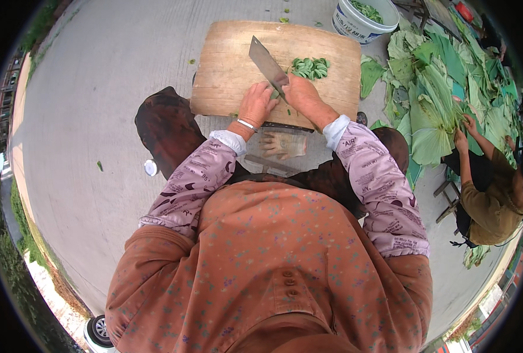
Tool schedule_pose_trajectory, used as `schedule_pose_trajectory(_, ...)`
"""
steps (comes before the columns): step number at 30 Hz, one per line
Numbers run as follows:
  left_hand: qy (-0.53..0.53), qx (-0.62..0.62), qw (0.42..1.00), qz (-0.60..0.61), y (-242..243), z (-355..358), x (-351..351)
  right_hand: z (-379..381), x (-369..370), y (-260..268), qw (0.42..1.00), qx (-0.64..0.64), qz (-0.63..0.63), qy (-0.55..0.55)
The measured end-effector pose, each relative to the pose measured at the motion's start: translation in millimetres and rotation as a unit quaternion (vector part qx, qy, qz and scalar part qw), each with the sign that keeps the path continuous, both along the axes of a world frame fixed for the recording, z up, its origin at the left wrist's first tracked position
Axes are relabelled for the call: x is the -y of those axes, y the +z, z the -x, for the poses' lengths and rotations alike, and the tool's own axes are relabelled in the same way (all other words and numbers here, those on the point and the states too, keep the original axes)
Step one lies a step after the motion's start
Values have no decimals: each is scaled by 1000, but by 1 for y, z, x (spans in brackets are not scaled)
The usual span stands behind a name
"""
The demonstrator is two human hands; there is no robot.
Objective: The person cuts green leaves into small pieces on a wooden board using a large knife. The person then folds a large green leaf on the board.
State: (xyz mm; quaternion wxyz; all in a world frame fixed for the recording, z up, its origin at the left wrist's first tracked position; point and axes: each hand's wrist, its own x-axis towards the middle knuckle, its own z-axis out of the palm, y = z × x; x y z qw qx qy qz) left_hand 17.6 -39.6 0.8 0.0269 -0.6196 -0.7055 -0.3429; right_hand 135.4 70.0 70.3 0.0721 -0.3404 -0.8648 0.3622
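A wooden board (230, 57) lies in front of me at knee height. My right hand (303, 90) is closed around a cleaver (265, 59), its broad blade slanting up and left over the board. Beside the blade, my left hand (258, 103) presses a green leaf piece (274, 94) down near the board's front edge; how much is under the fingers is hidden. Sliced green leaves (311, 68) form a small heap to the right of the blade. A few green scraps are by my right wrist.
A white bucket (338, 20) holding cut greens stands behind the board's right corner. Large leaves (438, 88) are piled at right, where another person (486, 194) handles a bundle. A pair of gloves (284, 145) lies below the board; a small round white object (151, 167) is by my left knee.
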Motion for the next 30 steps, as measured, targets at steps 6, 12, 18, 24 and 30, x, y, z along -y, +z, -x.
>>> schedule_pose_trajectory(6, 28, 41, 997, 67, -5, 10, 0, -9, 4, 14, 997, 15, -64, 28)
schedule_pose_trajectory(12, 41, 70, 996, 43, -7, 10, 0, -6, 12, 10, 996, 49, -64, 49)
schedule_pose_trajectory(18, 24, 78, 996, 34, -8, 10, 2, 3, 11, -3, 994, 58, -68, 62)
schedule_pose_trajectory(24, 13, 57, 998, 26, -13, 10, 5, 16, 5, -13, 999, 35, -17, 36)
schedule_pose_trajectory(30, 32, 46, 998, 13, -10, 10, 6, 7, 1, -4, 999, 24, -34, 18)
